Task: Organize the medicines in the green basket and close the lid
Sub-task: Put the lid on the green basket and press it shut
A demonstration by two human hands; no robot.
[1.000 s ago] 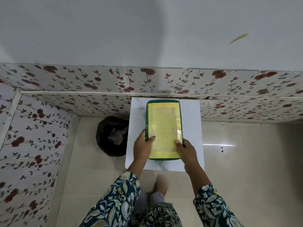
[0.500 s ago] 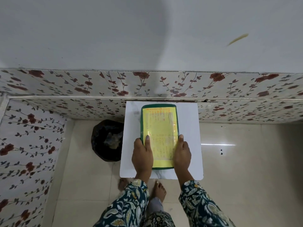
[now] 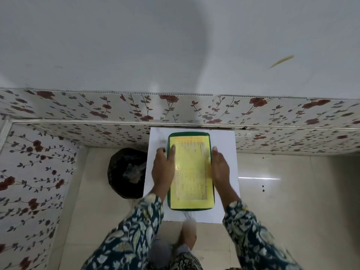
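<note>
The green basket (image 3: 169, 199) lies lengthwise on a small white table (image 3: 224, 141), covered by its yellow printed lid (image 3: 191, 172), which sits flat and shut on the green rim. No medicines show; anything inside is hidden under the lid. My left hand (image 3: 163, 169) lies along the basket's left side, with one finger stretched over the lid's edge. My right hand (image 3: 220, 168) presses against the right side. Both hands are slightly blurred and clasp the basket between them.
A black bin (image 3: 126, 172) with a dark liner stands on the tiled floor just left of the table. Floral-patterned wall panels (image 3: 175, 108) run behind the table and along the left. My feet (image 3: 189, 230) are under the table's near edge.
Both hands have slid forward along the basket's sides, from its near end to about its middle. The lid stays shut and the basket has hardly moved.
</note>
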